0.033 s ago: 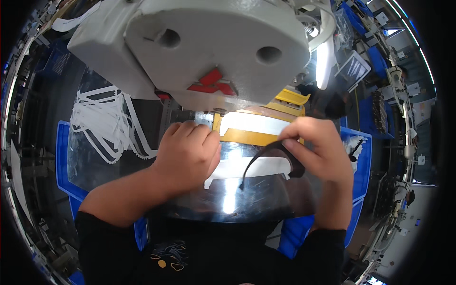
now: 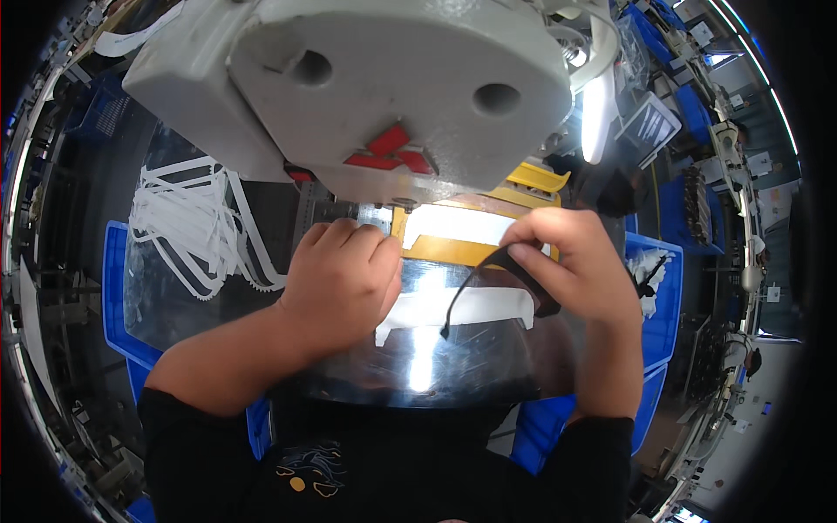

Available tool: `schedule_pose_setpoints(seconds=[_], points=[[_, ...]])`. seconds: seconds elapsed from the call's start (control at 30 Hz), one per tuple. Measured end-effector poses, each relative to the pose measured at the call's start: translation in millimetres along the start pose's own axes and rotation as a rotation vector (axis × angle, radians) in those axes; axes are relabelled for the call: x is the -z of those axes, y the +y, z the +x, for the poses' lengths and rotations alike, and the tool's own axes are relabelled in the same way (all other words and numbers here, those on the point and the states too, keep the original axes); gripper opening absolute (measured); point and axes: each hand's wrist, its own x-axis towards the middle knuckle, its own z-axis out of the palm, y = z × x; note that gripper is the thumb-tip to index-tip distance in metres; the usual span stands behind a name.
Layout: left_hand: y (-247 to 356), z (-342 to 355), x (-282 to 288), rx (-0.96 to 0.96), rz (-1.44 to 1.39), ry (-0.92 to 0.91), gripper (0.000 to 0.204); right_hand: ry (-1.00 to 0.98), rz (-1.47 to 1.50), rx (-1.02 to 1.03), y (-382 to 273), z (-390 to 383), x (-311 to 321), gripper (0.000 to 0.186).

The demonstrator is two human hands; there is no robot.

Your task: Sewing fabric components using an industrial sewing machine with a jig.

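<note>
My right hand pinches a black fabric strip between thumb and fingers. The strip's thin end curves down over a white cut piece on the shiny metal table. Curled fingers close my left hand beside the left end of a yellow template; its fingertips are hidden, so whatever they hold does not show. Another white piece lies in the template. Above both hands hangs the large pale head of a sewing machine, which covers the area behind the template.
White looped strips are heaped on the table's left. A blue bin stands at the left, and another blue bin with white and black scraps at the right. A lit white lamp hangs right of the machine head.
My right hand has shifted slightly up and to the left, carrying the black strip along. My left hand stays nearly in place.
</note>
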Motion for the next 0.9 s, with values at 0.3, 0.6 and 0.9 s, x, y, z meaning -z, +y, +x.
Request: schedule_pose_setpoints(seconds=[0.3, 0.6, 0.9], points=[[-2, 3, -6, 0.061, -0.081, 0.052, 0.033, -0.034, -0.046, -0.145, 55, 19, -26, 0.016], [-10, 12, -15, 0.054, -0.306, 0.048, 0.038, -0.062, -0.047, -0.141, 60, 20, -22, 0.016], [-13, 16, -19, 0.065, -0.335, 0.101, 0.027, -0.066, 0.136, -0.261, 64, 21, -21, 0.012]])
